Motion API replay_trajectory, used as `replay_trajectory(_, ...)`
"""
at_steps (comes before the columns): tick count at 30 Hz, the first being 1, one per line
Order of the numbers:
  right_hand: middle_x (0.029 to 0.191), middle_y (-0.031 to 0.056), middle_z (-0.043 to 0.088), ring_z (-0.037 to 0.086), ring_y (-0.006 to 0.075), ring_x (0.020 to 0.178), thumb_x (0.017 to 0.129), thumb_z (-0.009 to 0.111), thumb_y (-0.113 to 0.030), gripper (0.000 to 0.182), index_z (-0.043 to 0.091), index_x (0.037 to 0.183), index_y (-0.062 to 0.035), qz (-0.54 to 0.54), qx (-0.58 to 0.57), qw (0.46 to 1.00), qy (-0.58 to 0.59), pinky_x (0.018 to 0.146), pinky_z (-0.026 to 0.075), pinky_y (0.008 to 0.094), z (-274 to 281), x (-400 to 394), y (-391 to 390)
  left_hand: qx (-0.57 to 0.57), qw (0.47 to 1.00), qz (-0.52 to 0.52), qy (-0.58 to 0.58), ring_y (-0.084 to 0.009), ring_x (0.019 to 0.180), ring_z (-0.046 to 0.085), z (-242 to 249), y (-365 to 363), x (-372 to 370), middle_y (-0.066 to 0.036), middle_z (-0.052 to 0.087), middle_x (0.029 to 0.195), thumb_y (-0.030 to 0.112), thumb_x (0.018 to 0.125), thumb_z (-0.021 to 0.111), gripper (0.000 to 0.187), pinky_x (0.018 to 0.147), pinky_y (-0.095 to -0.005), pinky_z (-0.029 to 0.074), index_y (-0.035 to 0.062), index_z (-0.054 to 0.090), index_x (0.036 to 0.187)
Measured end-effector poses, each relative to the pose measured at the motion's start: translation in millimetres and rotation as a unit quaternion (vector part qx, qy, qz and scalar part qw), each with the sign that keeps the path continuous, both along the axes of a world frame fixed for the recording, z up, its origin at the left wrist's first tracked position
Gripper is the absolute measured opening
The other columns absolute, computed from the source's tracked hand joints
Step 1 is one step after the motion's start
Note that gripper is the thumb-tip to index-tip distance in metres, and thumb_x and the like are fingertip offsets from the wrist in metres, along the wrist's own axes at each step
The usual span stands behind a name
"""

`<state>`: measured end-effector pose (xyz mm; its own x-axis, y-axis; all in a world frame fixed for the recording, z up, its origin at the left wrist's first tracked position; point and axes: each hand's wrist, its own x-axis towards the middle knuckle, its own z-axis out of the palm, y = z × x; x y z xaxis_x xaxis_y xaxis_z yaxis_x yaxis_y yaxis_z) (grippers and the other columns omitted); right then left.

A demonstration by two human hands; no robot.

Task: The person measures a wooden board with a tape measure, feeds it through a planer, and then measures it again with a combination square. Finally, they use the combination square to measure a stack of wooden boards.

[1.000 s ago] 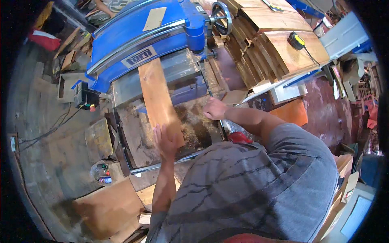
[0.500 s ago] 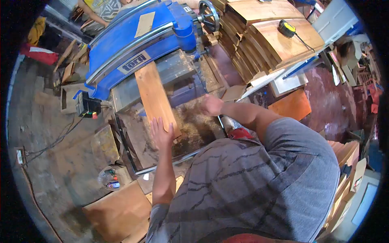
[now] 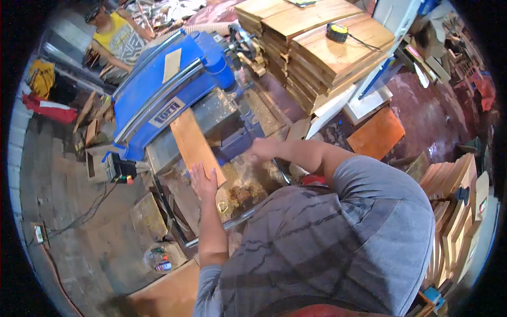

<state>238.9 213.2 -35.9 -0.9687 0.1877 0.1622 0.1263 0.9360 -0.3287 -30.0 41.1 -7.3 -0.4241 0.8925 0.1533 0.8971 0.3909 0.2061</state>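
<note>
A long, flat wooden board [image 3: 197,148] lies with its far end under the blue thickness planer [image 3: 158,90] and its near end toward me. On that near end my left hand [image 3: 204,180] rests flat, fingers spread, the thumb by the right edge. My right hand [image 3: 261,150] is curled beside the planer's lower bed, to the right of the board and apart from it. Its fingers are blurred, and whatever they may hold is hidden. Wood shavings [image 3: 245,182] cover the surface below the bed.
A tall stack of boards [image 3: 332,58] stands right of the planer, with a yellow tape measure [image 3: 337,33] on top. A black switch box [image 3: 120,168] hangs at the planer's left. Behind it is a person in a yellow top [image 3: 120,39]. More boards [image 3: 449,211] lean at right.
The board has slid farther into the planer, so less of it shows, and my left hand has moved forward with it. My view has shifted, showing more of the person behind.
</note>
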Motion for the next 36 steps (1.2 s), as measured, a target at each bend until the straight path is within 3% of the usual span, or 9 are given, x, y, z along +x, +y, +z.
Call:
replay_trajectory(2,0.076,0.0008,0.066,0.062,0.0204,0.066,0.084,0.059,-0.031,0.017,0.068,0.078,-0.0177,-0.172,-0.27,0.947,-0.032,0.059,0.046,0.036,21,3,-24,-0.002,1.0,-0.006,-0.003,-0.035,0.143,0.027,-1,4,-4,-0.015,0.032,0.154,0.046,0.088,0.059,0.064,0.112,-0.0485,0.028,0.0169,0.043,0.144)
replay_trajectory(6,0.084,0.0126,0.068,0.063,0.0357,0.074,0.09,0.06,-0.03,0.021,0.069,0.09,-0.0119,-0.119,-0.298,0.947,0.012,0.067,0.051,0.044,7,31,-45,-0.027,1.0,0.004,-0.004,-0.0351,0.143,0.026,2,14,-7,-0.015,0.03,0.155,0.047,0.089,0.057,0.065,0.112,-0.0508,0.027,0.0166,0.041,0.145)
replay_trajectory(9,0.085,0.0119,0.069,0.065,0.0319,0.075,0.092,0.06,-0.028,0.022,0.069,0.092,-0.0085,-0.202,-0.456,0.864,0.07,0.07,0.051,0.0389,22,65,-46,-0.024,1.0,0.002,-0.005,-0.0356,0.143,0.026,2,22,-11,-0.015,0.03,0.155,0.047,0.09,0.057,0.065,0.112,-0.0516,0.027,0.0168,0.041,0.145)
replay_trajectory(11,0.076,0.007,0.063,0.059,0.0153,0.074,0.091,0.06,-0.022,0.017,0.065,0.09,-0.006,-0.163,-0.378,0.901,0.137,0.074,0.049,0.033,80,91,-26,-0.017,1.0,-0.001,-0.004,-0.0356,0.143,0.025,2,29,-16,-0.015,0.03,0.155,0.047,0.09,0.056,0.065,0.112,-0.0518,0.027,0.0165,0.041,0.145)
replay_trajectory(16,0.086,0.0095,0.069,0.066,0.0225,0.079,0.089,0.062,-0.018,0.014,0.068,0.09,-0.0057,-0.186,-0.168,0.945,0.208,0.074,0.052,0.0357,221,147,120,-0.032,0.999,0.019,0.022,-0.0361,0.144,0.024,7,41,-11,-0.015,0.029,0.155,0.047,0.092,0.054,0.065,0.112,-0.0541,0.026,0.0155,0.039,0.146)
replay_trajectory(20,0.091,0.0149,0.069,0.067,0.0299,0.088,0.087,0.06,-0.014,0.016,0.066,0.098,-0.003,-0.308,-0.008,0.932,0.189,0.081,0.052,0.04,273,201,315,-0.121,0.98,0.16,0.01,-0.0374,0.145,0.02,4,60,5,-0.018,0.024,0.156,0.051,0.093,0.051,0.07,0.114,-0.0559,0.02,0.0138,0.032,0.15)
replay_trajectory(26,0.128,0.0211,0.057,0.056,0.0368,0.116,0.079,0.056,-0.002,0.056,0.049,0.134,-0.0055,-0.421,0.165,0.873,-0.182,0.099,0.046,0.0413,255,278,524,-0.145,0.963,0.212,-0.081,-0.04,0.146,0.016,7,88,62,-0.028,0.018,0.155,0.05,0.092,0.055,0.077,0.117,-0.0521,0.014,0.0117,0.025,0.152)
replay_trajectory(32,0.131,0.024,0.054,0.053,0.0376,0.121,0.068,0.075,-0.014,0.086,0.037,0.145,-0.008,-0.395,0.083,0.909,-0.104,0.096,0.048,0.0435,194,281,636,-0.114,0.955,0.149,-0.228,-0.0417,0.143,0.022,42,80,172,-0.03,0.025,0.152,0.041,0.091,0.06,0.067,0.117,-0.0453,0.019,0.0067,0.04,0.145)
replay_trajectory(36,0.124,0.0232,0.059,0.057,0.0395,0.115,0.063,0.076,-0.016,0.089,0.039,0.144,-0.0101,-0.418,0.054,0.884,-0.2,0.095,0.049,0.0435,211,267,621,-0.048,0.952,0.12,-0.277,-0.0419,0.141,0.027,26,68,214,-0.03,0.03,0.15,0.031,0.09,0.064,0.06,0.116,-0.0436,0.022,0.0046,0.045,0.141)
